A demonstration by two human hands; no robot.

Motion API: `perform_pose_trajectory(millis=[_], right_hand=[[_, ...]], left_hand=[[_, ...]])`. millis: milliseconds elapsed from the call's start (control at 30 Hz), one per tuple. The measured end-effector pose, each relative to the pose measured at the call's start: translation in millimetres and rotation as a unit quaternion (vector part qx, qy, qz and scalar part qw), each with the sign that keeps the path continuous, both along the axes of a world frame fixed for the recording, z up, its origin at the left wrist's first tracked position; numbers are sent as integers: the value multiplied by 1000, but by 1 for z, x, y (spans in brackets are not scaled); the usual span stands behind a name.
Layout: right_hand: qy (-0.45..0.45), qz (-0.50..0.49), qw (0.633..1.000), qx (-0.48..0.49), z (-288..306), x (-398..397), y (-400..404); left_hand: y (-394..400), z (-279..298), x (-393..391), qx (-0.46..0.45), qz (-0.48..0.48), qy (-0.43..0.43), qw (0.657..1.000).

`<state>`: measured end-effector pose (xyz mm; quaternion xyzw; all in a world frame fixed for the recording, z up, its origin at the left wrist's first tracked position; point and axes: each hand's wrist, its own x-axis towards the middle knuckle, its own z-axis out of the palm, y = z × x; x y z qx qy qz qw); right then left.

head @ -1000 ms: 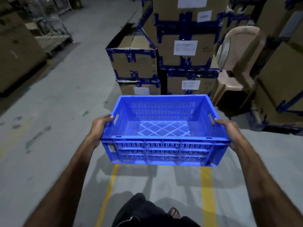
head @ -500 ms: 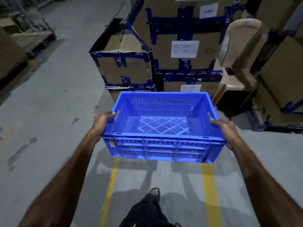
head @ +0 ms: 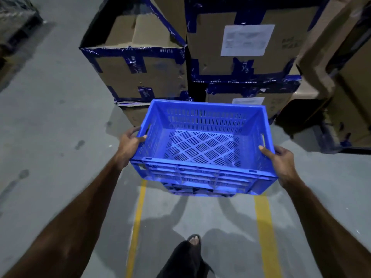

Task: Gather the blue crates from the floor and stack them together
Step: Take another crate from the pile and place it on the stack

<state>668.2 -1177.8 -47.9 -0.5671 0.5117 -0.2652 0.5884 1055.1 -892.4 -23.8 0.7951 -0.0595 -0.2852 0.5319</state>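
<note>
I hold an empty blue slotted crate (head: 202, 173) level in front of me, above the floor. My left hand (head: 128, 146) grips its left short wall by the handle slot. My right hand (head: 279, 160) grips the right short wall, thumb over the rim. Under the crate's near edge a second blue crate (head: 200, 190) shows as a dark strip; most of it is hidden by the one I hold. Whether the two touch I cannot tell.
Taped cardboard boxes (head: 140, 71) are stacked straight ahead, a taller stack (head: 245, 47) to their right and more boxes (head: 345, 109) at far right. Two yellow floor lines (head: 136, 227) run toward me. My sandalled foot (head: 193, 240) is below the crate. Open concrete floor lies left.
I have walked forward toward the boxes; they loom larger. The crate has come lower and closer to the stack, and a second crate's edge now shows beneath it.
</note>
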Motion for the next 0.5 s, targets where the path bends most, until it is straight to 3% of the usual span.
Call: perform_pose_trajectory(millis=[500], right_hand=[[51, -18, 997, -58, -81, 17, -11]], left_hand=[[-12, -89, 17, 4, -29, -48, 998]])
